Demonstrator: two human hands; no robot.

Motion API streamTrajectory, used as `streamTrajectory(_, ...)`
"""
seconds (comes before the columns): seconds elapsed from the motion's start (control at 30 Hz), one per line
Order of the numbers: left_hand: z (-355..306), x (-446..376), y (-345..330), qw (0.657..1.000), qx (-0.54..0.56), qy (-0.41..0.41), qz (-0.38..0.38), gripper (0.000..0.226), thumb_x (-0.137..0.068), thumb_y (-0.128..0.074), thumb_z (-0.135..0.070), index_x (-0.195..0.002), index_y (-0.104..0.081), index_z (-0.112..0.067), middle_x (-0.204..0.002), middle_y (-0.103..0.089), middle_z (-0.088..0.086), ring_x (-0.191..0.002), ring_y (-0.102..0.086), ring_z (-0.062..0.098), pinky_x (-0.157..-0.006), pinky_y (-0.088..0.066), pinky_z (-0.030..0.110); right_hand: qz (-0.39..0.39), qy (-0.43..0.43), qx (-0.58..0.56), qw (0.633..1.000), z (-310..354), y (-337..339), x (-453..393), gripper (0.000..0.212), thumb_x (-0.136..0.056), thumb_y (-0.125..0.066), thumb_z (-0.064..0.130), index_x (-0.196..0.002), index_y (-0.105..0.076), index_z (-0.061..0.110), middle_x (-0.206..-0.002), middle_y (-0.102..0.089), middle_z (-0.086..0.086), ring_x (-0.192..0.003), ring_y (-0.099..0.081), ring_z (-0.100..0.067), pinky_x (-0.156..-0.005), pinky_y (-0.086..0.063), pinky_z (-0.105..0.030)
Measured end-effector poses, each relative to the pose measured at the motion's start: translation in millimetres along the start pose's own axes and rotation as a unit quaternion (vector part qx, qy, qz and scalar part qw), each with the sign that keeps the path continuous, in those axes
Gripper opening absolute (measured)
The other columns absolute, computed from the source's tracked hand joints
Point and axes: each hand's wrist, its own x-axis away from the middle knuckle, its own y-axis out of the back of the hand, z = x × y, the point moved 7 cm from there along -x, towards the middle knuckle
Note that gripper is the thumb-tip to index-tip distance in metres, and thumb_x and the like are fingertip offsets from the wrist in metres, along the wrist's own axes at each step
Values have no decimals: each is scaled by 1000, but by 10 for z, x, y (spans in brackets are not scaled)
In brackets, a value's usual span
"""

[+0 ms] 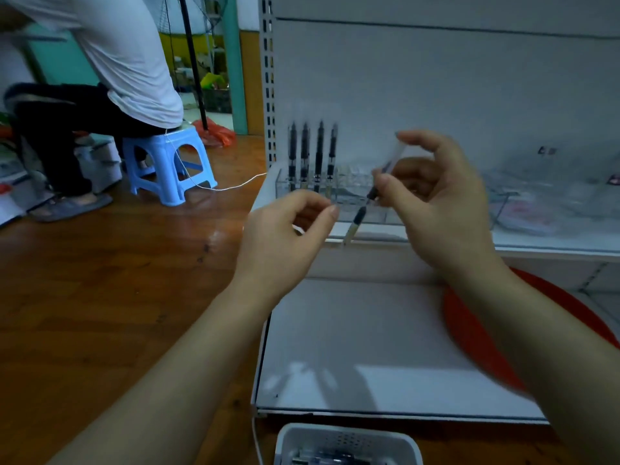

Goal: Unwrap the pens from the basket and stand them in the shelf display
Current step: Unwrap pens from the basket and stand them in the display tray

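Your right hand (432,193) pinches the pen (360,216) tilted before the clear display holder (355,186) (four pens (312,156) already stand there); your left hand (285,229) pinches something small, likely wrapper. A careless reach could topple them.

At the centre of the frame the clear pen display (339,191) sits on the upper shelf (553,243), with four pens (312,156) standing in its left end. Before it the right hand (436,199) holds a pen (360,216) slanting down to the left, the left hand (285,236) just left of it. The lower shelf (352,347) lies below them, the basket (347,444) at the bottom edge, and a stool (167,162) stands at the left.
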Motion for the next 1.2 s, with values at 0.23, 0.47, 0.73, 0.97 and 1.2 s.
streamTrajectory(0.23, 172, -244, 267, 985, -152, -5, -86, 41, -91, -68, -34, -128, -59, -18, -128, -56, -1, -121, -49, 15, -98, -44, 29, -74, 64, 11, 995, 303, -151, -512, 37, -92, -69, 16, -122, -52, 29, -89, -70, 1, -81, -72, -14, -78, -60, -40)
streamTrajectory(0.47, 395, -242, 170, 989, -127, 74, -27, 52, -95, -62, -41, -140, -49, -20, -139, -54, -3, -123, -54, 14, -100, -49, 35, -35, 93, 101, 990, 350, -455, -760, 38, -93, -68, 16, -129, -54, 22, -88, -68, 8, -79, -68, -5, -78, -59, -27)
streamTrajectory(0.73, 415, -260, 204, 988, -121, 89, -29, 42, -98, -57, -40, -136, -51, -25, -135, -59, -7, -116, -60, 12, -94, -54, 41, 41, 54, 189, 980, 244, -623, -806, 38, -93, -68, 18, -128, -57, 27, -91, -68, 5, -80, -68, -8, -74, -56, -20)
streamTrajectory(0.97, 428, -269, 201, 989, -114, 87, -19, 40, -97, -58, -41, -133, -51, -26, -132, -60, -7, -115, -61, 12, -92, -56, 41, 50, 57, 225, 971, 115, -724, -644, 43, -94, -64, 15, -134, -55, 28, -93, -64, 3, -80, -65, -14, -72, -53, -26)
streamTrajectory(1.2, 424, -284, 222, 991, -110, 81, -9, 47, -95, -61, -41, -137, -48, -26, -137, -53, -6, -118, -54, 9, -95, -54, 39, 61, 57, 243, 966, 66, -650, -523, 64, -95, -65, 15, -150, -37, 32, -105, -61, 5, -79, -63, -6, -72, -53, -21)
